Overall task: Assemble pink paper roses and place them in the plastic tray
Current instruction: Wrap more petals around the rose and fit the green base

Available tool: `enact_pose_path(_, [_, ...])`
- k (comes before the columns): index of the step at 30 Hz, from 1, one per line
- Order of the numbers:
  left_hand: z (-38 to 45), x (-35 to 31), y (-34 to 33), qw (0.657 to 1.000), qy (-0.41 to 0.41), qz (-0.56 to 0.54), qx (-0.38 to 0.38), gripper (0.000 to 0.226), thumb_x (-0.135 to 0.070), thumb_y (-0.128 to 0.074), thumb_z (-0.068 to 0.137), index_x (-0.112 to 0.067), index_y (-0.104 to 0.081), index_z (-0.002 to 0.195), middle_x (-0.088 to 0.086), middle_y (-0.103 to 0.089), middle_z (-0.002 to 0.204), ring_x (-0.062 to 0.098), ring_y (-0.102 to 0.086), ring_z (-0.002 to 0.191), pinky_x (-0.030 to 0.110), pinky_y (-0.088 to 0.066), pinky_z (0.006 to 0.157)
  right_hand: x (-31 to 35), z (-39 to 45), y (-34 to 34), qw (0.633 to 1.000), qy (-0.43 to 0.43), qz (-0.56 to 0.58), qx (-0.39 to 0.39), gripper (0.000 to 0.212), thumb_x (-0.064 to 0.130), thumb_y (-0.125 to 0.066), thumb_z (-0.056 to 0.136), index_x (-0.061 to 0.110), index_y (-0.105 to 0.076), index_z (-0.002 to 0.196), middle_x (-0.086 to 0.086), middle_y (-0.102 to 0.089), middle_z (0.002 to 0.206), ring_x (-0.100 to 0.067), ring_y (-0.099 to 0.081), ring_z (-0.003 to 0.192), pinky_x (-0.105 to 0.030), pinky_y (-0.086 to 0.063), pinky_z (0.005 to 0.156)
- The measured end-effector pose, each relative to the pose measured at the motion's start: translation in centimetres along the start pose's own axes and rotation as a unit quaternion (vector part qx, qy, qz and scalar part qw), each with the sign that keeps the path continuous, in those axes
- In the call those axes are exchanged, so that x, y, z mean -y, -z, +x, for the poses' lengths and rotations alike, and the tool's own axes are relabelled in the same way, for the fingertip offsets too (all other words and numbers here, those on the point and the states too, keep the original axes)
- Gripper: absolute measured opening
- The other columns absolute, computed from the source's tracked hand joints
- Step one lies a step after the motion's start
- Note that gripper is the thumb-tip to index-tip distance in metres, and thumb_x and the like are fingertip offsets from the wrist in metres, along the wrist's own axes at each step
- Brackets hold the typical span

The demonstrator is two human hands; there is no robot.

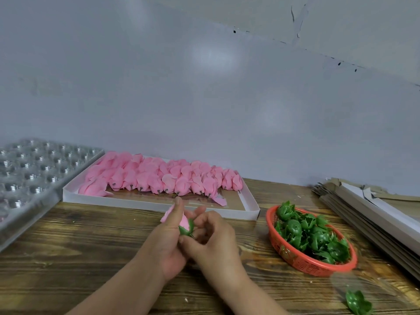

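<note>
- wooden table (68, 258): dark grained planks carrying everything below, set against a plain grey wall (204, 87).
- plastic tray (34, 178): clear, with rows of round cups, lying at the far left edge of the table, just beside the white box.
- white box (145, 206): shallow cardboard lid at the back centre; rows of pink paper roses (159, 178) lie in it, stubs pointing toward the viewer.
- stack of flat cardboard (375, 214): piled at the right edge, behind the basket.
- red basket (302, 262): oval mesh, right of the hands, heaped with green calyxes (311, 235).
- left hand (166, 248): fingers curled around the rose in hand (181, 221), thumb raised along its petals.
- right hand (211, 239): fingers bent, pinching the green calyx piece (187, 229) at the base of that rose.
- rose in hand: held above the table in front of the white box, well apart from the plastic tray.
- loose green calyx (358, 302): lies alone on the table at lower right, near the basket.
</note>
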State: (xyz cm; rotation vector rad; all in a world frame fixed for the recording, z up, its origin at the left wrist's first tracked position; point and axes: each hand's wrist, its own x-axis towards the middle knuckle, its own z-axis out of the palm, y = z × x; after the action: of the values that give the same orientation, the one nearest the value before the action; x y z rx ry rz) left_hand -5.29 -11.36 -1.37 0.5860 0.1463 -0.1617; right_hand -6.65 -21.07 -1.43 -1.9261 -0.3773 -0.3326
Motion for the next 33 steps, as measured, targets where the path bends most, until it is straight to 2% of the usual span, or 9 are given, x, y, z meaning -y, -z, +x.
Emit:
enact_pose_path(2, [-0.2,0.0,-0.2,1.0,0.006,0.005,-0.011,0.04,-0.045,-0.061,0.07,-0.008,-0.054,0.082,0.009,-0.076,0.085,0.02,-0.071,0.059,0.034,-0.056,0.048,0.0,-0.4,-0.1,0.99,0.079,-0.117,-0.02,0.023,0.017,-0.074,0.069,0.031,-0.059,0.079,0.008,-0.059,0.069,-0.009,-0.055,0.068,-0.022,-0.046,0.061])
enact_pose_path(4, [-0.3,0.2,-0.5,1.0,0.01,0.02,-0.005,0.051,-0.046,-0.062,0.069,-0.005,-0.058,0.099,0.007,-0.075,0.08,0.018,-0.069,0.056,0.031,-0.055,0.048,-0.2,-0.5,-0.2,0.985,0.104,-0.131,-0.037,0.017,0.021,-0.071,0.069,0.026,-0.065,0.084,0.008,-0.061,0.071,-0.009,-0.056,0.07,-0.023,-0.046,0.061])
enact_pose_path(8, [-0.1,0.4,0.0,0.995,-0.034,0.094,0.029,0.048,-0.041,-0.066,0.068,-0.004,-0.058,0.097,0.013,-0.073,0.085,0.023,-0.07,0.07,0.035,-0.06,0.062,0.3,0.1,-0.1,0.995,-0.015,0.1,-0.021,0.022,-0.003,-0.071,0.069,0.016,-0.06,0.066,0.007,-0.055,0.053,-0.005,-0.044,0.051,-0.019,-0.04,0.05])
enact_pose_path(13, [-0.2,-0.1,0.6,0.977,-0.045,0.189,0.084,0.049,-0.026,-0.077,0.061,0.001,-0.069,0.101,0.019,-0.067,0.091,0.022,-0.067,0.075,0.031,-0.056,0.059,0.2,0.6,0.7,0.933,-0.13,0.327,0.072,0.019,-0.001,-0.074,0.059,0.002,-0.069,0.077,-0.008,-0.062,0.062,-0.013,-0.055,0.052,-0.02,-0.047,0.049])
enact_pose_path(16, [-0.2,-0.5,0.8,0.967,-0.047,0.222,0.114,0.038,-0.028,-0.08,0.059,-0.007,-0.076,0.091,0.014,-0.067,0.088,0.017,-0.06,0.073,0.025,-0.047,0.055,-0.2,0.8,1.1,0.901,-0.153,0.39,0.112,0.022,-0.006,-0.072,0.065,0.003,-0.073,0.085,-0.012,-0.068,0.073,-0.014,-0.062,0.058,-0.02,-0.053,0.056])
enact_pose_path(20, [-0.5,-0.6,0.7,0.947,-0.072,0.295,0.105,0.024,-0.024,-0.086,0.06,-0.016,-0.078,0.08,0.003,-0.076,0.093,0.022,-0.068,0.084,0.038,-0.052,0.072,-0.9,1.0,1.1,0.87,-0.193,0.432,0.136,0.033,-0.002,-0.068,0.061,-0.002,-0.066,0.094,-0.017,-0.069,0.088,-0.021,-0.065,0.07,-0.029,-0.056,0.068])
enact_pose_path(25, [-0.6,-0.1,0.4,0.926,-0.141,0.349,0.024,0.011,-0.007,-0.075,0.076,-0.005,-0.072,0.086,0.011,-0.075,0.081,0.018,-0.073,0.074,0.025,-0.056,0.058,-1.2,1.0,1.1,0.857,-0.197,0.446,0.168,0.029,-0.007,-0.063,0.069,0.002,-0.071,0.096,-0.017,-0.071,0.098,-0.023,-0.068,0.086,-0.033,-0.057,0.077])
enact_pose_path(29, [-0.6,0.0,0.3,0.894,-0.193,0.405,0.003,0.004,-0.001,-0.073,0.08,-0.005,-0.072,0.082,0.009,-0.073,0.071,0.016,-0.069,0.066,0.024,-0.054,0.056,-0.9,1.0,1.6,0.922,-0.177,0.318,0.133,0.02,-0.01,-0.063,0.075,0.005,-0.074,0.083,-0.011,-0.072,0.084,-0.019,-0.067,0.079,-0.031,-0.054,0.078])
enact_pose_path(33, [-0.8,-0.1,0.4,0.827,-0.247,0.505,0.01,0.015,-0.012,-0.076,0.08,0.0,-0.069,0.076,0.005,-0.065,0.062,0.007,-0.058,0.061,0.018,-0.046,0.06,-0.8,1.8,2.6,0.969,-0.136,0.198,-0.061,0.022,-0.014,-0.059,0.078,0.004,-0.064,0.067,-0.011,-0.063,0.066,-0.025,-0.056,0.068,-0.034,-0.047,0.067])
